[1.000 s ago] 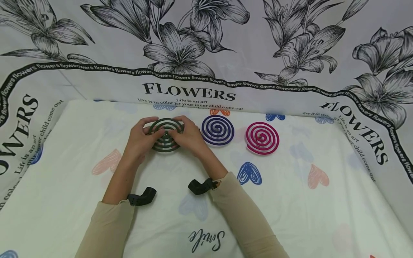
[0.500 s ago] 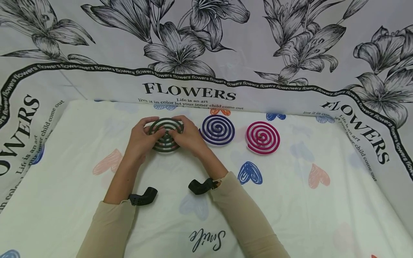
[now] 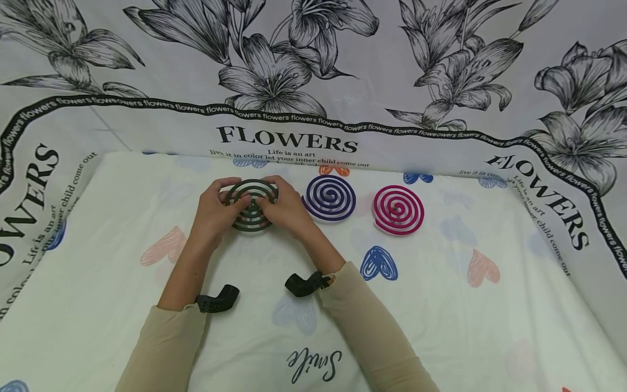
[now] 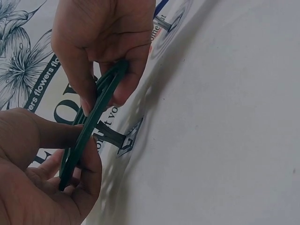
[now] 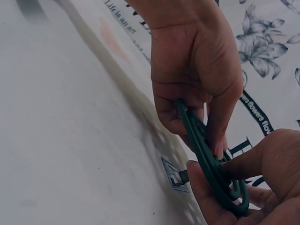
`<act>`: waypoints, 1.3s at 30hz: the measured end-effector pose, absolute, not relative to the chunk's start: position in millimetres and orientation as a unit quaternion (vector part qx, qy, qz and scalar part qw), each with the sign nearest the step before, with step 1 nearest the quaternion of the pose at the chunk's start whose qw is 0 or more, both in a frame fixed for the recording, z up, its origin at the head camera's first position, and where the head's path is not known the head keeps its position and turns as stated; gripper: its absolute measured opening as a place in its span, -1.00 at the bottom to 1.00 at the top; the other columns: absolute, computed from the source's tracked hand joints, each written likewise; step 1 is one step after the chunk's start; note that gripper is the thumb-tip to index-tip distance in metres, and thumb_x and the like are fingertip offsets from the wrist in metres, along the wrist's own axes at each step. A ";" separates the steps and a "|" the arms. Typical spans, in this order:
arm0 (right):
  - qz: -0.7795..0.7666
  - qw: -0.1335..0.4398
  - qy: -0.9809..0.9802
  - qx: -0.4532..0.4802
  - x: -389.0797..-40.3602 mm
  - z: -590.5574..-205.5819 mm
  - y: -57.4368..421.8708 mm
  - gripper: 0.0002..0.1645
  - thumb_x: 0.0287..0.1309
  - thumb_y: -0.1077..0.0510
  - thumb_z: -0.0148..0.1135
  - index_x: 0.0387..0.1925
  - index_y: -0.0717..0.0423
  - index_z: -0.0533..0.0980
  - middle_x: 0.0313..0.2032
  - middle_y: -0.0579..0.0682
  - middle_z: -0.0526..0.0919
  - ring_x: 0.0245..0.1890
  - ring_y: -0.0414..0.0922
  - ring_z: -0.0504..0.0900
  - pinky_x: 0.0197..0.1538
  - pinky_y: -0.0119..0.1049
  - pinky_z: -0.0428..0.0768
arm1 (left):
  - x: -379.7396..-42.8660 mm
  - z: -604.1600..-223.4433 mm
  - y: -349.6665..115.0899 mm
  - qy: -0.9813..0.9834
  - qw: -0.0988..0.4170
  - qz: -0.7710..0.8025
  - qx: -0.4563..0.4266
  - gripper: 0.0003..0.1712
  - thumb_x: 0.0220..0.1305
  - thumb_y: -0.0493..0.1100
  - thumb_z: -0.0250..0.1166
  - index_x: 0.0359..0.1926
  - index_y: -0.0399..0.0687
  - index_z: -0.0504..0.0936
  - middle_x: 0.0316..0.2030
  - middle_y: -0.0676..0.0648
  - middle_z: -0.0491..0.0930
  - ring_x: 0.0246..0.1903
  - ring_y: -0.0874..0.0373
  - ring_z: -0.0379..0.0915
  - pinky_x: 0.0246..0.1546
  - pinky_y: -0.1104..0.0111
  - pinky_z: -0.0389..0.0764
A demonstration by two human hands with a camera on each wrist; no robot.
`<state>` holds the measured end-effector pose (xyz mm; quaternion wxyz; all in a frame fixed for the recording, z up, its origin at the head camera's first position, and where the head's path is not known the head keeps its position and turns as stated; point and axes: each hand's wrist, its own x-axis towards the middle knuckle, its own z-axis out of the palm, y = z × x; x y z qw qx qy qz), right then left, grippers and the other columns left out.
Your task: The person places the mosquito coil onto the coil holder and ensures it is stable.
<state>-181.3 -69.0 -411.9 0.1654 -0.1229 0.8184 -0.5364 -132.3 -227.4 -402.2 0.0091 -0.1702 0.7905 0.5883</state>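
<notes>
A dark green mosquito coil (image 3: 252, 228) lies flat between my two hands, raised over the cloth. My left hand (image 3: 213, 209) pinches its left side, thumb on top near the middle and fingers under the outer ring. From the opposite side my right hand (image 3: 289, 207) holds it the same way. In the left wrist view the coil (image 4: 93, 123) appears edge-on, and a small metal stand (image 4: 127, 138) with a square base stands beneath, its upright reaching the coil's centre. The right wrist view also has this stand (image 5: 176, 177) below the coil.
To the right of the green coil are a dark blue coil (image 3: 331, 197) and, beyond it, a pink coil (image 3: 398, 209). All lie on a white cloth (image 3: 431, 321) printed with hearts. A flower-printed sheet (image 3: 367, 87) rises behind. Each wrist wears a black camera mount (image 3: 219, 299).
</notes>
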 end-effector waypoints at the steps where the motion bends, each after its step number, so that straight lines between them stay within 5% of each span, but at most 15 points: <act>1: -0.537 0.165 0.818 -0.123 -181.2 -411.9 -69.1 -0.46 0.40 0.19 0.30 0.36 -0.02 0.47 0.19 0.11 0.68 0.12 -0.06 0.64 0.15 -0.17 0.65 | -132.1 -402.1 -227.4 0.790 0.010 0.589 -0.171 -0.28 0.47 -0.23 0.33 0.55 -0.18 0.30 0.25 -0.36 0.64 -0.22 0.54 0.58 -0.25 0.67 0.63; 15: -0.541 0.176 0.813 -0.122 -182.0 -414.8 -67.7 -0.44 0.39 0.18 0.30 0.38 0.02 0.47 0.18 0.12 0.67 0.10 -0.08 0.62 0.16 -0.18 0.65 | -131.6 -404.5 -226.2 0.795 0.016 0.579 -0.179 -0.30 0.49 -0.18 0.33 0.55 -0.14 0.31 0.23 -0.34 0.65 -0.08 0.26 0.61 -0.22 0.67 0.61; 39: -0.577 0.208 0.785 -0.090 -187.6 -419.8 -67.4 -0.44 0.38 0.15 0.33 0.37 0.04 0.49 0.12 0.11 0.67 0.07 -0.10 0.60 0.15 -0.21 0.63 | -135.5 -407.6 -228.4 0.783 0.029 0.594 -0.182 -0.28 0.48 -0.15 0.35 0.56 -0.10 0.31 0.23 -0.36 0.65 -0.20 0.39 0.61 -0.22 0.65 0.61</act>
